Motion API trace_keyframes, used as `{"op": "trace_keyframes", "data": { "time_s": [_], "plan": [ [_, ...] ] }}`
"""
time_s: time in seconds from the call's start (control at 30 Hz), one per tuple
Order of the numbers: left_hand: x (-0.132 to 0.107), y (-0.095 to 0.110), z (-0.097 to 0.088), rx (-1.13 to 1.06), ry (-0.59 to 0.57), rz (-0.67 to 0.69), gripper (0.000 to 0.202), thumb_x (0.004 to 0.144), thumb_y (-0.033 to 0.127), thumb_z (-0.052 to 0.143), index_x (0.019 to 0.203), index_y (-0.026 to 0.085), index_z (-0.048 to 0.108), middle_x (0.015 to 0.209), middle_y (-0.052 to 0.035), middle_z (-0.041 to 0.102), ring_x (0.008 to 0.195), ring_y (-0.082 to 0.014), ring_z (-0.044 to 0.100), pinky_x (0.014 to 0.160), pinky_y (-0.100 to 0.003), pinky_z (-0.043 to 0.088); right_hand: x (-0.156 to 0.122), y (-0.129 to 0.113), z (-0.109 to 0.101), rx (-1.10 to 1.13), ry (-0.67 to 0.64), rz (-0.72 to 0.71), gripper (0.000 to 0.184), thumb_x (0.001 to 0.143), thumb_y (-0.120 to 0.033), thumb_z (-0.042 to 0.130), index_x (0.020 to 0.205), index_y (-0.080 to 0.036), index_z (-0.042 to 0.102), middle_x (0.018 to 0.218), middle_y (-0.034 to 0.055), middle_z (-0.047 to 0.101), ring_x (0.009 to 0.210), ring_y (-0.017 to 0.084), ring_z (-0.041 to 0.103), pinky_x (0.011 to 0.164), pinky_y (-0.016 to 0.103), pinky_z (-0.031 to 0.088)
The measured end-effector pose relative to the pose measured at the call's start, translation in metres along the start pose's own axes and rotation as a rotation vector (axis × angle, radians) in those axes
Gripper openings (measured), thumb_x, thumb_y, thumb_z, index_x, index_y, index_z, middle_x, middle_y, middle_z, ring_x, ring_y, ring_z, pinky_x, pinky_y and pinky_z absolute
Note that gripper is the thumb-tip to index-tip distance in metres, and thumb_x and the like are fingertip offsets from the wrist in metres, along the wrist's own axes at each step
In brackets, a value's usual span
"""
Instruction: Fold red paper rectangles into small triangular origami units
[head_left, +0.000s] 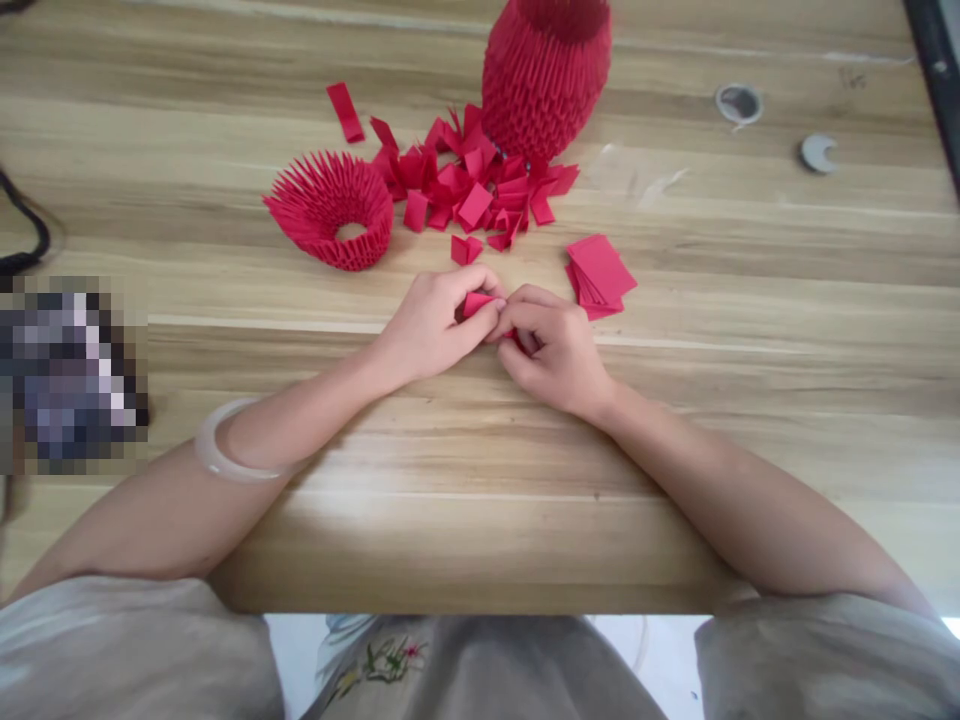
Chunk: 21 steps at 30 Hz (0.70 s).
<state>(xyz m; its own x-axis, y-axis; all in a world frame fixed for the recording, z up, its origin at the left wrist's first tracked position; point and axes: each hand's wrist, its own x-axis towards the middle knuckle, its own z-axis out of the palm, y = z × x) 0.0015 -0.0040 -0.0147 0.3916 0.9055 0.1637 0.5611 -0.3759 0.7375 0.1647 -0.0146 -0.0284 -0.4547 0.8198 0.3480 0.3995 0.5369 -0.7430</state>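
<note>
Red paper (478,304) pinched in the left hand (431,322) between thumb and fingers; right hand (556,350) curled narrow on its end; uneven finger pressure could skew a crease; a forward nudge could scatter the folded pieces (474,206) just beyond, or slide the stacked slips (602,272) near the right hand; fingertips cover most of the paper, its fold unreadable; tall red vessel (544,85) cut off by the top edge.

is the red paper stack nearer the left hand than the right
No, the red paper stack lies close to the right hand.
</note>
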Motion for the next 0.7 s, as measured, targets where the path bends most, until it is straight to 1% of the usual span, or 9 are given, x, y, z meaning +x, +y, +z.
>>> {"op": "trace_keyframes", "data": {
  "time_s": [0.7],
  "plan": [
    [-0.0001,0.0,0.0,-0.003,0.0,0.004,0.011,0.078,0.021,0.049,0.079,0.016,0.059,0.062,0.0022,0.055,0.054,-0.0091,0.043,0.054,-0.023,0.034,0.0,0.0,-0.0002,0.021,-0.005,0.004,0.015,0.066,-0.006,0.046,0.066,-0.015,0.058,0.072,0.0016,0.052,0.06,0.009,0.044,0.058,0.024,0.038]
  ]
}}
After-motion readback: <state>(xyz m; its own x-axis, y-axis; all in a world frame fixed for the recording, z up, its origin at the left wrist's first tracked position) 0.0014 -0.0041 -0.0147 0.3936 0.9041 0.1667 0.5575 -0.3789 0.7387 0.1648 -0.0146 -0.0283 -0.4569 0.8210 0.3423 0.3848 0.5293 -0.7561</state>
